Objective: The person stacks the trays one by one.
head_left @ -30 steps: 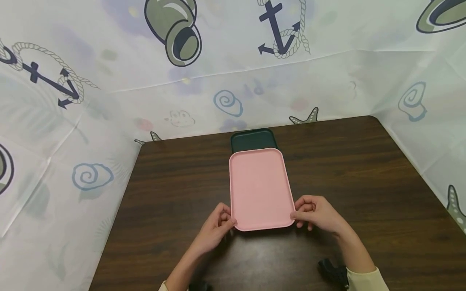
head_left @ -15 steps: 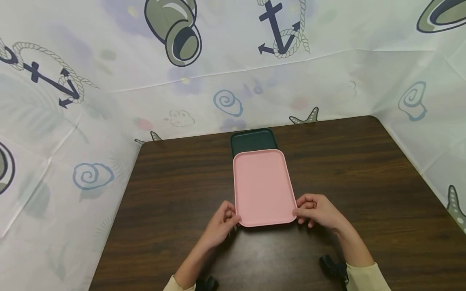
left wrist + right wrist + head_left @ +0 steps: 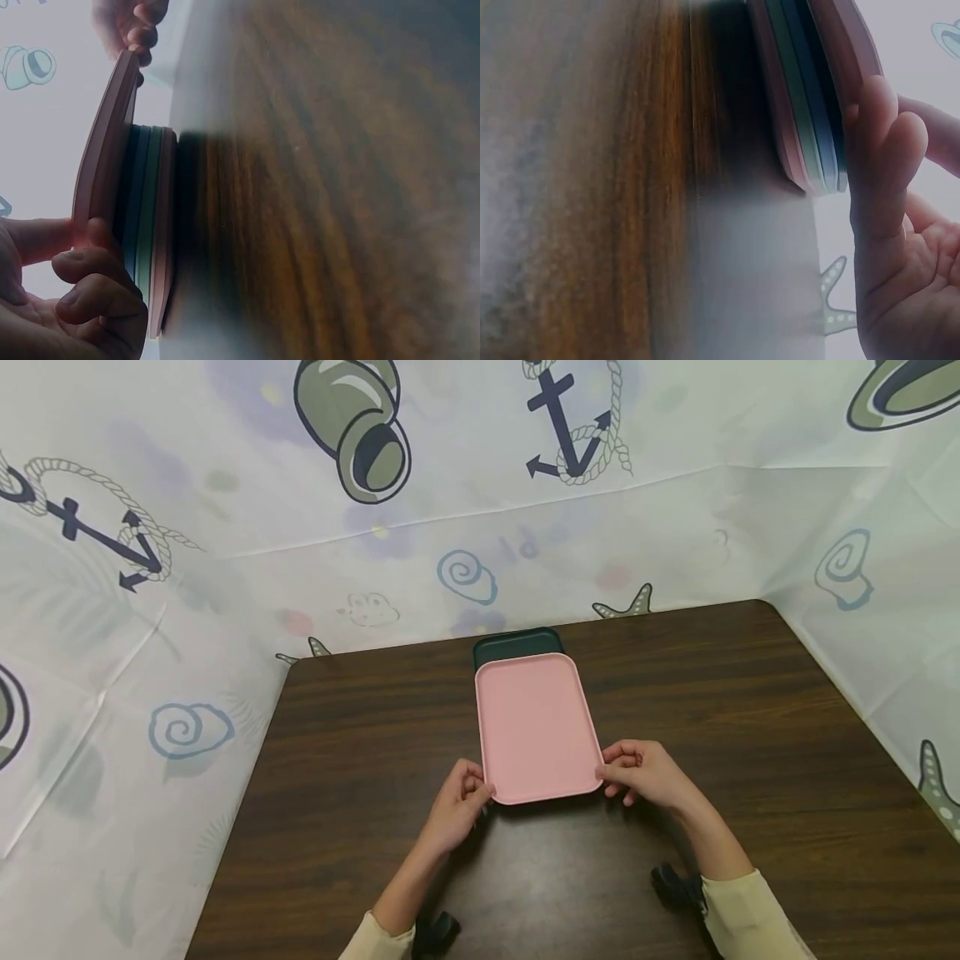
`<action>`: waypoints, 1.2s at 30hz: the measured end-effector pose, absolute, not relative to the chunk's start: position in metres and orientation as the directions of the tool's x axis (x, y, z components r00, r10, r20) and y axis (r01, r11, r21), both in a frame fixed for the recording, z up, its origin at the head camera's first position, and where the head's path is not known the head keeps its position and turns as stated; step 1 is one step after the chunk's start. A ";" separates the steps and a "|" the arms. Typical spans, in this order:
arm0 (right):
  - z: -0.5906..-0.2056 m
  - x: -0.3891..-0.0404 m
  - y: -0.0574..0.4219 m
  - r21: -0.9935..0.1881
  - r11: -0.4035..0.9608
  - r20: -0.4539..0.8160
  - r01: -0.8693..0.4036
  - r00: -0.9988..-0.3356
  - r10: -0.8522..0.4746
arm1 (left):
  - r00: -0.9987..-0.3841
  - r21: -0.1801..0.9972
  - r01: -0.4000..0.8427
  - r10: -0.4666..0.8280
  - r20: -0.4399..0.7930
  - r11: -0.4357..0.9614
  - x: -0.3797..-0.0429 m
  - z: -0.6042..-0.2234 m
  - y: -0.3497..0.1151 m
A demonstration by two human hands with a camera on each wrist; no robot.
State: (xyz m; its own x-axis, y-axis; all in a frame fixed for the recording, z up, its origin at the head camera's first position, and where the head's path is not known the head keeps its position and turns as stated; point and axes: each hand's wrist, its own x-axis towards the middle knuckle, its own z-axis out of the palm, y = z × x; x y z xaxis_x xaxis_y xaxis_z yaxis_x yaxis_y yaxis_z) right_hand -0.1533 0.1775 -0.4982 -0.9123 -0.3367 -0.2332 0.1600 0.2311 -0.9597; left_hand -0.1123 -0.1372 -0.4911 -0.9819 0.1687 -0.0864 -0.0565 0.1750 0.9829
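Observation:
A pink rectangular tray (image 3: 536,727) with rounded corners is held up by both hands at its near end. My left hand (image 3: 456,806) pinches the near left corner, thumb on top of the rim and fingers beneath. On the opposite side my right hand (image 3: 648,772) pinches the near right corner the same way. Under the pink tray, a dark green tray (image 3: 517,645) shows only at its far end. The left wrist view reveals a stack below: a blue tray (image 3: 137,202), a light green tray (image 3: 150,202) and another pink tray (image 3: 163,232) at the bottom, on the table.
A dark wood-grain table (image 3: 360,777) carries the stack near its far edge. Behind and beside it hangs a white cloth (image 3: 247,593) printed with anchors, shells and starfish. Black wrist straps (image 3: 675,889) sit at the cuffs.
Both hands have carried the pink tray slightly right, then farther from me, so it covers more of the dark green tray. The grip on both corners stays the same.

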 end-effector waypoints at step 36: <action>-0.501 -0.193 0.158 -0.973 0.197 -0.151 0.120 -0.977 -0.151 | -0.987 0.880 0.056 -0.108 0.120 0.471 -0.158 -0.509 -0.126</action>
